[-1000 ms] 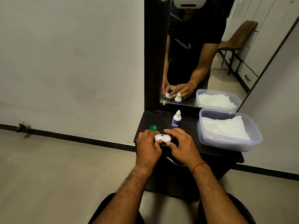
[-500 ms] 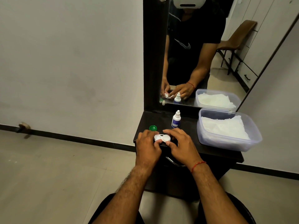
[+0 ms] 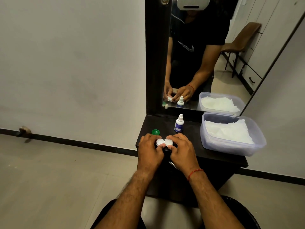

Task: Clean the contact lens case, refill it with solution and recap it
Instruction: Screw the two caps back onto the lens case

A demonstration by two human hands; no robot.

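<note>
The white contact lens case (image 3: 164, 142), with its 2 round halves side by side, is held between both hands at the near edge of the dark worktop (image 3: 192, 132). Its left end is gripped by the left hand (image 3: 150, 152), fingers curled over the top and thumb pressed at the near side. Its right end is pinched the same way by the right hand (image 3: 182, 152). Whether the 2 halves are capped cannot be told.

1 green cap (image 3: 155, 132) is seen lying just beyond the left hand. A small white solution bottle (image 3: 179, 123) with a blue label stands upright just beyond the right hand. Further to the right of the right hand, a clear plastic container (image 3: 231, 148) is set on the worktop, with white tissue (image 3: 227, 132) inside. A mirror (image 3: 198, 55) is mounted beyond the hands, and both hands and the bottle are reflected in it.
</note>
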